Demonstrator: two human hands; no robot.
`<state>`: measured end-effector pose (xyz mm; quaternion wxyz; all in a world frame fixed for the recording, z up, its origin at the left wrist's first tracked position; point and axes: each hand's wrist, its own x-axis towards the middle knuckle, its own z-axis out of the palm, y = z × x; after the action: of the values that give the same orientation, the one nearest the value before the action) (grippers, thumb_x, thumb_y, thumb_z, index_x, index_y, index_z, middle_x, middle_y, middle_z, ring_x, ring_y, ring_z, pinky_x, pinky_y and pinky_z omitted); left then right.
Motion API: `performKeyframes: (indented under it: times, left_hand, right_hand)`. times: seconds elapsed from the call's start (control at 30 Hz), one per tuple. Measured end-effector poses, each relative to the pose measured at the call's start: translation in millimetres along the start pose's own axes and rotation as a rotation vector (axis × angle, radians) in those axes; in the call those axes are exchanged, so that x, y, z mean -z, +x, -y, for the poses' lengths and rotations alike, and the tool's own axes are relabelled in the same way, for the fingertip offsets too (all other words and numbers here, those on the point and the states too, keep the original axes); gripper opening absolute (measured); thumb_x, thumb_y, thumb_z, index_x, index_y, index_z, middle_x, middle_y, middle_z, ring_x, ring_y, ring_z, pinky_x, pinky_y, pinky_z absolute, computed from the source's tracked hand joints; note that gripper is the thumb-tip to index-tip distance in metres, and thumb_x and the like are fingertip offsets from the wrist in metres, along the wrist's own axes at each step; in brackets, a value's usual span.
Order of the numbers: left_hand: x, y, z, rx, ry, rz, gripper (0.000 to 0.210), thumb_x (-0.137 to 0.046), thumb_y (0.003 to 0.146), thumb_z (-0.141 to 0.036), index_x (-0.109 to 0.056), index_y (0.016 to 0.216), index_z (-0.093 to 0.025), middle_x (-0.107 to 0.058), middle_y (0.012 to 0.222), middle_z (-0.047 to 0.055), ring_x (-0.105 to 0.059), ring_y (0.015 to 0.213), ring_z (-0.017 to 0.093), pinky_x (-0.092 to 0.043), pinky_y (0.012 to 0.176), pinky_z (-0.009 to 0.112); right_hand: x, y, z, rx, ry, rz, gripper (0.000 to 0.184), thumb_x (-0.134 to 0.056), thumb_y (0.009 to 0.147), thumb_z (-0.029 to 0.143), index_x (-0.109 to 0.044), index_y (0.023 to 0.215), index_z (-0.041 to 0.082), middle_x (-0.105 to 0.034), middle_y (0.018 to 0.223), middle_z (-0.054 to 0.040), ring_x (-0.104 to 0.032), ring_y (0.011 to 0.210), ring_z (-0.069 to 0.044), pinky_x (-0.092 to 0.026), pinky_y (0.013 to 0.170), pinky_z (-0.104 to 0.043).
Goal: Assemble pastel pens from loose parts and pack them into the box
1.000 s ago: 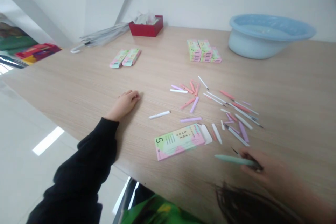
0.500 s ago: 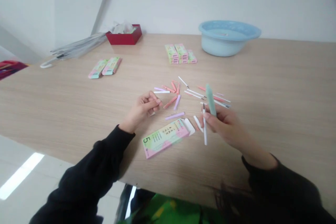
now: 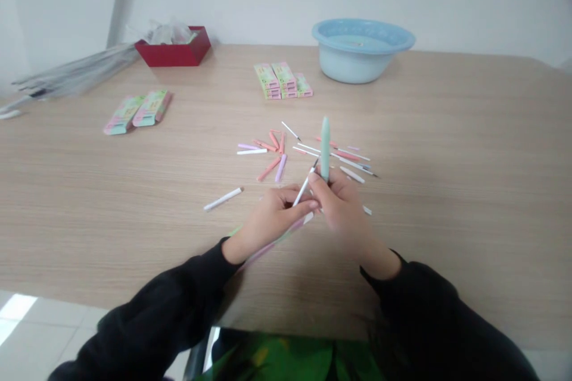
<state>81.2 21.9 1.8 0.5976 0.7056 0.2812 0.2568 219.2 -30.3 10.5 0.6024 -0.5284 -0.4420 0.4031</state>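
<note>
My right hand (image 3: 342, 202) is closed around a pale green, round-ended tube (image 3: 325, 146) standing upright. A thin white stick with a dark tip (image 3: 304, 186), like a pen refill, slants between my two hands. My left hand (image 3: 279, 214) pinches its lower end between thumb and fingers, and my right thumb touches its upper part. Below my left hand lies a pink and green carton (image 3: 261, 255), largely covered by the hand and wrist. A loose white stick (image 3: 223, 198) rests left of my left hand.
Coral and lilac tubes (image 3: 269, 168) and several thin white sticks (image 3: 353, 164) lie scattered beyond my hands. Stacked cartons (image 3: 282, 80), two more cartons (image 3: 138, 112), a blue basin (image 3: 361, 53), a red box (image 3: 174, 55) and a clear umbrella (image 3: 84, 74) stand farther back.
My left hand has moved right to meet my right hand and taken the white stick's lower end. The stick has tilted, and a loose white stick shows at left. The view has shifted right.
</note>
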Motion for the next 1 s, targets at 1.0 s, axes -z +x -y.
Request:
performKeyframes:
  times: [1.0]
  left_hand:
    - [9.2,-19,-6,0.021,0.018,0.113,0.041,-0.038,0.103,-0.046,-0.057,0.08,-0.017,-0.055,0.078,0.001,-0.05,0.072,0.015,-0.044,0.073,0.028]
  right_hand:
    - [19,9,3,-0.142,0.05,0.35,0.043,-0.069,0.081,0.063,-0.06,0.076,0.021,-0.048,0.052,0.0069,-0.041,0.045,-0.009,-0.034,0.046,-0.025]
